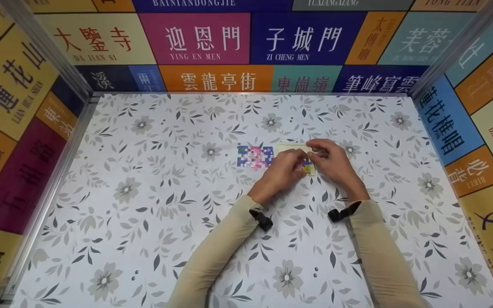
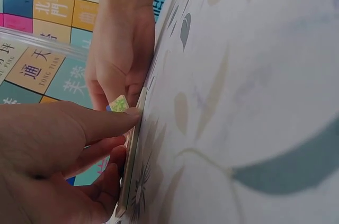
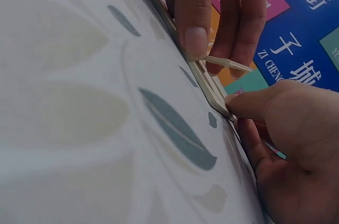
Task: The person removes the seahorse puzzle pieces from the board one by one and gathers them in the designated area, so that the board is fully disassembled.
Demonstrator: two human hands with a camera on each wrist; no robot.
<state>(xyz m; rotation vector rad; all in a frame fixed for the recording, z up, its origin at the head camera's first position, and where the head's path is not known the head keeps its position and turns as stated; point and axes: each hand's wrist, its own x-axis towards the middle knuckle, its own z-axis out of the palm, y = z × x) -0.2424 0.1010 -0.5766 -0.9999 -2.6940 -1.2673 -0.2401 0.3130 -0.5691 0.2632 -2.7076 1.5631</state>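
Observation:
My left hand (image 1: pixel 280 170) pinches a small flat puzzle piece (image 3: pixel 230 64), tilted up over the rim of a thin, pale puzzle tray (image 1: pixel 290 146). A yellow-green printed face of the piece (image 2: pixel 119 103) shows beside the left thumb in the left wrist view. On the tray's right side my right hand (image 1: pixel 333 161) grips the edge, its thumb at the corner in the right wrist view. Blue, pink and yellow-green puzzle parts show in the tray between the hands, partly hidden by the fingers. Just left of the tray lies a joined puzzle section (image 1: pixel 255 157) with a pink figure on blue.
A white tabletop (image 1: pixel 178 252) with grey flowers and leaves lies under everything. Colourful panels (image 1: pixel 203 38) with printed characters stand along the back and both sides. Dark wrist straps (image 1: pixel 263 219) sit over the beige sleeves (image 1: pixel 225 239).

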